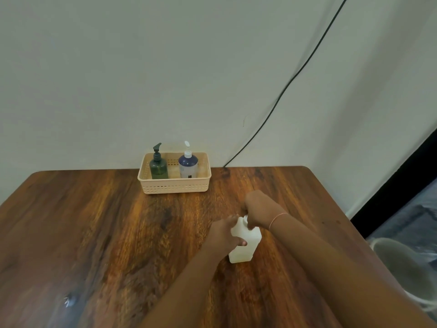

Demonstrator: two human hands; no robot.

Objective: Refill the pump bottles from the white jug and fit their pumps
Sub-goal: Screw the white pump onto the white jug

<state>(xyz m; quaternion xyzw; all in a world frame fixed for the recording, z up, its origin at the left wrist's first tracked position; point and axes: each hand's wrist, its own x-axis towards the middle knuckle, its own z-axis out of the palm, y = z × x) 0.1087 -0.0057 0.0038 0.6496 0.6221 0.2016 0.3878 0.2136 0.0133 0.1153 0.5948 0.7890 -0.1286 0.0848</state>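
Observation:
The white jug (246, 245) stands upright on the wooden table (118, 233), right of centre. My left hand (224, 235) wraps around its left side and holds the body. My right hand (260, 210) is closed over the jug's top, where the cap sits hidden under my fingers. At the back of the table a peach basket (175, 185) holds a dark green pump bottle (159, 168) on the left and a blue-and-white pump bottle (188, 165) on the right. Both bottles have their pumps on.
A black cable (295, 74) runs down the wall to the table's back edge. A pale round seat or bucket (402, 263) stands off the table's right edge, on a dark floor.

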